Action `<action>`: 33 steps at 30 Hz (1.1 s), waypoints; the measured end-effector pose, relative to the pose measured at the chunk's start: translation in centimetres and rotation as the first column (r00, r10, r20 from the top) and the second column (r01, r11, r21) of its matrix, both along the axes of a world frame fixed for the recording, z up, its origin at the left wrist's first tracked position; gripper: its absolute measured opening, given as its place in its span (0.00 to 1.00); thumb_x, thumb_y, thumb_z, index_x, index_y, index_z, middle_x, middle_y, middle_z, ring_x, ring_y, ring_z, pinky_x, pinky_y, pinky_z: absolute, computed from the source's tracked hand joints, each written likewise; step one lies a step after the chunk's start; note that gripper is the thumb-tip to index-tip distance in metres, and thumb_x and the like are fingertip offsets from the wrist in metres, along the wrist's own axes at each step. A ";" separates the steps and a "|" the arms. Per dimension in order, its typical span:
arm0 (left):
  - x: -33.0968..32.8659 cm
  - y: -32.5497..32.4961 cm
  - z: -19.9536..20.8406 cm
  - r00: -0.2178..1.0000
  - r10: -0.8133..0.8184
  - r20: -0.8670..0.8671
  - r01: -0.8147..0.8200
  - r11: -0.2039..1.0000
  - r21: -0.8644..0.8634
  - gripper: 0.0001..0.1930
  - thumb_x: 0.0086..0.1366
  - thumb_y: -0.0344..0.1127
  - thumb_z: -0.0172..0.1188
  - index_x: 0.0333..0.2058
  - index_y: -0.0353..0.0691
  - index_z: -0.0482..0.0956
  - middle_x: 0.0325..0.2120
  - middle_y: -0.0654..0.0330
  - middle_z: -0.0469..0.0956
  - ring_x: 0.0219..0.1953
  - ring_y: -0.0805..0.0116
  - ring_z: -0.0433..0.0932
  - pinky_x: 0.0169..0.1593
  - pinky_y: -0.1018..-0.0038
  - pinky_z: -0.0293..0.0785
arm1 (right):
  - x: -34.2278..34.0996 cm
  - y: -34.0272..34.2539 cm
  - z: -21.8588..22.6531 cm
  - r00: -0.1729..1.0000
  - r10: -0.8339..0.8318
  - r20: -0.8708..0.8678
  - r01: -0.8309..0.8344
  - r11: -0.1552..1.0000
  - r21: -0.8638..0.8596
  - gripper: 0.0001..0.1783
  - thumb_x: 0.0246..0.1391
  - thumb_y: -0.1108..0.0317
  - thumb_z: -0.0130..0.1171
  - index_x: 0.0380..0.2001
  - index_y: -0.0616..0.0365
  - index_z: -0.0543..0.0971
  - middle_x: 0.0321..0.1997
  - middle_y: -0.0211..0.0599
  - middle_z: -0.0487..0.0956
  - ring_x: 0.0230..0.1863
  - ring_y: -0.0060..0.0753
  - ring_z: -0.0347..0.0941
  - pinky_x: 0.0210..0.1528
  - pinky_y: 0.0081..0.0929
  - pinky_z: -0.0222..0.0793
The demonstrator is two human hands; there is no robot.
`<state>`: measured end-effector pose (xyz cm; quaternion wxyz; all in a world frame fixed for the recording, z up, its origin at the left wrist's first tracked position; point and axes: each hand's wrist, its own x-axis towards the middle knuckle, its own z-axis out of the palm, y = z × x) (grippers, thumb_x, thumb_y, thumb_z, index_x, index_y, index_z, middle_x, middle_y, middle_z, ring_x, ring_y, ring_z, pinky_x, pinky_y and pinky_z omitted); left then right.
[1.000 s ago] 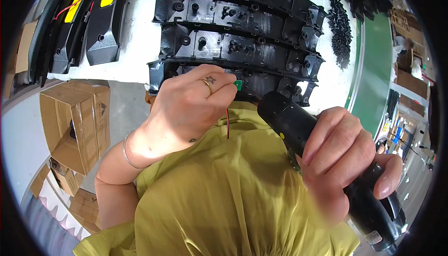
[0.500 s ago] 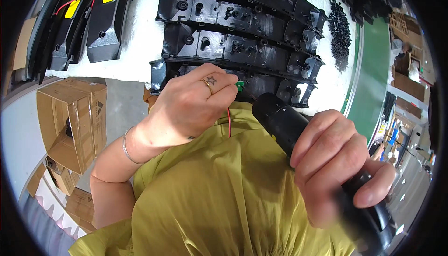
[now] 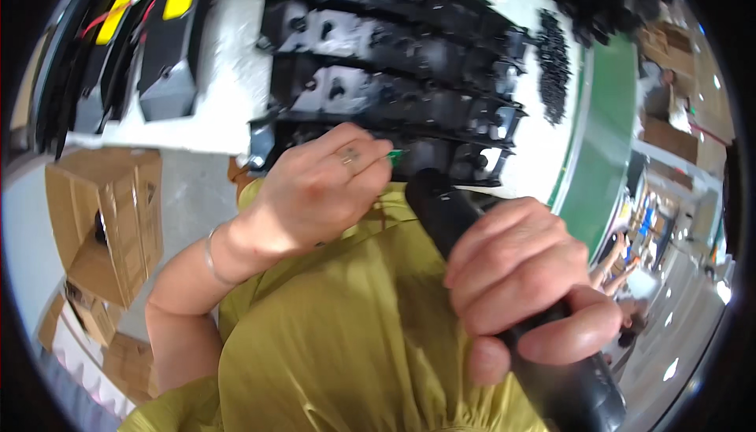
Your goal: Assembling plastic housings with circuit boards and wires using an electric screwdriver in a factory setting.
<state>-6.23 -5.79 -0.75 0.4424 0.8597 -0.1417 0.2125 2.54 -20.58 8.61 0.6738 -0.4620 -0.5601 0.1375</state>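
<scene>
My right hand [image 3: 524, 278] is wrapped round a thick black electric screwdriver [image 3: 438, 210]. Its nose end lies close to the nearest black plastic housing [image 3: 429, 151]; the tip is blurred, and contact cannot be made out. With fingertips pinched, my left hand [image 3: 319, 188] holds a small green circuit board [image 3: 395, 157] at that housing's near side. Most of the board is hidden behind the fingers. Beyond lie several more curved black housings [image 3: 402, 81] in rows, with posts and holes inside.
On the left of the white table surface [image 3: 228, 62] lie long black covers [image 3: 169, 77] with yellow strips and red wires. Black screws [image 3: 554, 70] are heaped at the right, beside a green strip [image 3: 602, 109]. Cardboard boxes [image 3: 130, 219] stand at the lower left. Another person's arms [image 3: 614, 263] show far right.
My right hand and the screwdriver have shifted left and slightly up. My left hand keeps its pinch at the board. The whole view has shifted and blurred a little.
</scene>
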 end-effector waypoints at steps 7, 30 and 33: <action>0.3 0.3 0.8 1.000 0.002 0.002 -0.002 0.991 0.136 0.17 0.38 0.20 0.60 0.33 0.31 0.77 0.35 0.53 0.78 0.34 0.54 0.78 0.35 0.69 0.78 | -0.2 -0.2 -1.0 0.982 -0.113 -0.151 0.143 0.969 0.200 0.07 0.54 0.70 0.60 0.29 0.62 0.73 0.19 0.36 0.72 0.13 0.29 0.65 0.12 0.23 0.57; 5.1 -0.5 5.6 0.999 0.052 0.015 -0.054 0.973 0.223 0.12 0.42 0.24 0.69 0.28 0.32 0.78 0.36 0.54 0.78 0.37 0.52 0.75 0.37 0.66 0.74 | 12.9 -7.2 -0.5 0.697 -0.639 -0.325 0.715 0.649 0.258 0.21 0.50 0.74 0.52 0.49 0.58 0.65 0.20 0.33 0.66 0.16 0.26 0.61 0.24 0.29 0.65; 7.0 -1.3 6.2 0.993 0.084 0.082 -0.103 0.958 0.267 0.13 0.43 0.25 0.68 0.30 0.35 0.78 0.36 0.56 0.77 0.40 0.53 0.75 0.40 0.65 0.74 | 9.8 -7.2 2.0 0.854 -0.430 -0.293 0.510 0.803 0.308 0.23 0.53 0.71 0.48 0.54 0.53 0.62 0.18 0.28 0.63 0.15 0.24 0.59 0.26 0.28 0.63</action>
